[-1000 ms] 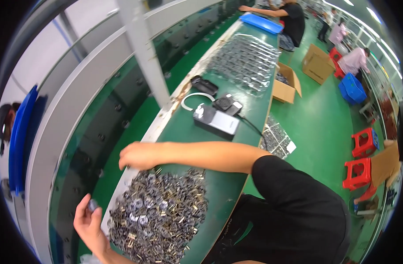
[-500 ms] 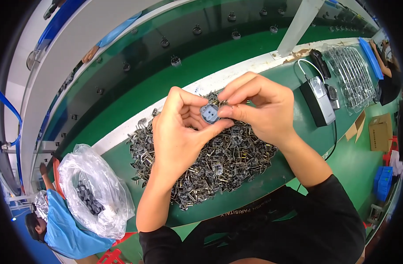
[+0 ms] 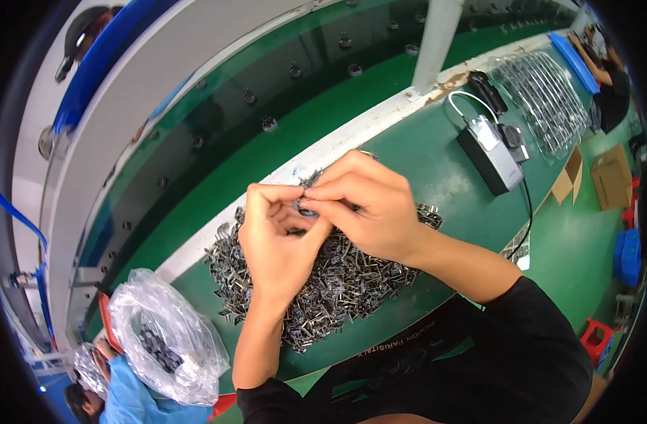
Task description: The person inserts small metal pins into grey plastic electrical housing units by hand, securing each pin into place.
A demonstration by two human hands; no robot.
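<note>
Gray pc (image 3: pixel 306 210) btwn L hand (image 3: pixel 279 247) fingers (image 3: pixel 279 193), partly hid by R hand (image 3: pixel 373 205).

- Black shirt (image 3: pixel 521 339) of the person wearing the camera: a line of pale capital letters (image 3: pixel 397 340) across the chest.
- Brown cardboard box (image 3: pixel 611 177) on the floor at right: dark print on one side, too small to read.
- Black-and-silver device (image 3: pixel 498 161) on the table: a tiny, unreadable marking.

The pile of parts (image 3: pixel 344 304) lay on the worktable (image 3: pixel 422 159). Left of the pile sat a bag (image 3: pixel 196 374), more parts inside it; behind the pile stretched a belt (image 3: pixel 189 205); right of the pile lay a device (image 3: pixel 498 161), then, farther right, a tray (image 3: pixel 574 62).
</note>
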